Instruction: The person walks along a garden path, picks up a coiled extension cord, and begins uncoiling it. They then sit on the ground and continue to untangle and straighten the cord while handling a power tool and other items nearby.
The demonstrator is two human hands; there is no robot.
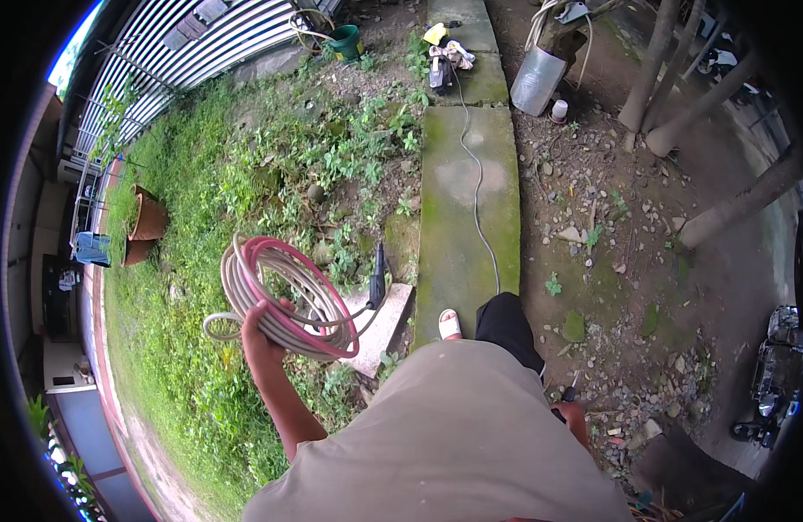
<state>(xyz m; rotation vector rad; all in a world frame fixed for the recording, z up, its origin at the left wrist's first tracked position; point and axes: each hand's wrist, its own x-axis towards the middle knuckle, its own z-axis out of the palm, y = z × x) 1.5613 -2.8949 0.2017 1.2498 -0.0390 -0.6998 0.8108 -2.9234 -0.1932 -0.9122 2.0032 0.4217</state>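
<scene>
Left hand point(260, 335) raised, grip closed; right hand point(574, 416) low at side.

The long, moss-stained concrete slab path point(467, 200) runs between a weedy grass patch point(236, 174) and bare stony soil point(610, 217). A thin grey cable point(477, 187) lies lengthwise along the slabs, reaching a small black machine point(440, 73) at the far end. A green plastic bucket point(346, 41) stands on the ground beyond the grass.

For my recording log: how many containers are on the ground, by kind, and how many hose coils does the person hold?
Hose coil in the left hand: 1
Terracotta pots on the grass: 2
Green bucket: 1
Silvery metal bucket: 1
Total: 5
</scene>
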